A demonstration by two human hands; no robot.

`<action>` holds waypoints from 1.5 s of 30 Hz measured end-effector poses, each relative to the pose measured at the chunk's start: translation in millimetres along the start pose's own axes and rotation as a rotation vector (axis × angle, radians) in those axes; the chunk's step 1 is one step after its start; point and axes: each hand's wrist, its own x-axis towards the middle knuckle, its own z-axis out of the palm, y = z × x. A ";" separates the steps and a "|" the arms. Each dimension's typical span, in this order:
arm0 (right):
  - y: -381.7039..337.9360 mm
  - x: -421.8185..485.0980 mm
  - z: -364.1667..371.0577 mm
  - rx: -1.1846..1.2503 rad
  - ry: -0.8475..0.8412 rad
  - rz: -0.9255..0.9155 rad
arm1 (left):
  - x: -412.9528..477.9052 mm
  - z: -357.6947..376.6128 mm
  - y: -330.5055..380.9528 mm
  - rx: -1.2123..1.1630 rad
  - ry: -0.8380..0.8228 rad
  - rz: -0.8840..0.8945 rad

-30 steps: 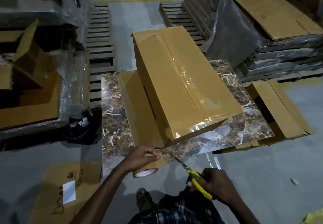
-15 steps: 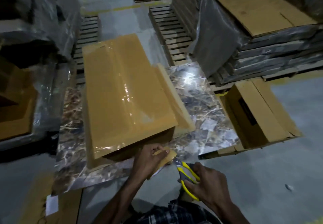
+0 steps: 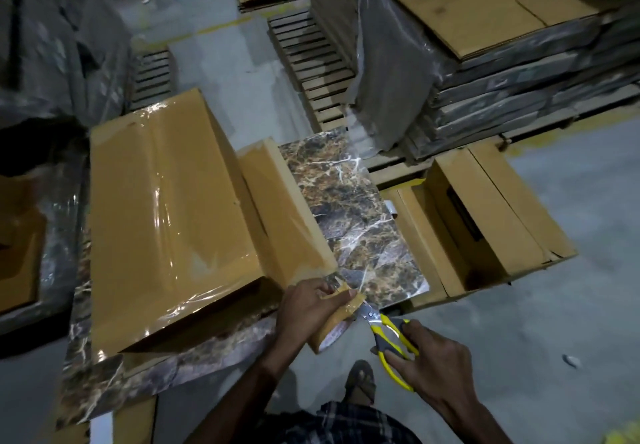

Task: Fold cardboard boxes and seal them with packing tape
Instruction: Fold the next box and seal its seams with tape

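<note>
Left hand (image 3: 311, 300): closed around tape roll (image 3: 337, 319), holding the strip taut off the box (image 3: 166, 222).
Right hand (image 3: 433, 357): gripping scissors (image 3: 388, 333), blades at the tape, apparently to cut it.

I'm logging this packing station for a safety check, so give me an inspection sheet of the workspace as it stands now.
Surface: marble-patterned board, partly bare on its right side.
Job's things: taped cardboard box lying on the board, its flap turned out to the right; tape roll at the box's near corner; yellow-handled scissors, blades at the tape.
Clutter: open cardboard box on the floor to the right; small scrap on the floor.
Grippers: left hand holds the tape roll; right hand grips the scissors.
Cables: nothing seen.
Surroundings: wrapped stacks of flat cardboard, wooden pallets, concrete floor.
</note>
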 end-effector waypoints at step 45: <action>-264.1 53.5 23.1 0.446 0.148 -0.494 | -115.3 -132.5 -97.3 -0.072 0.761 0.339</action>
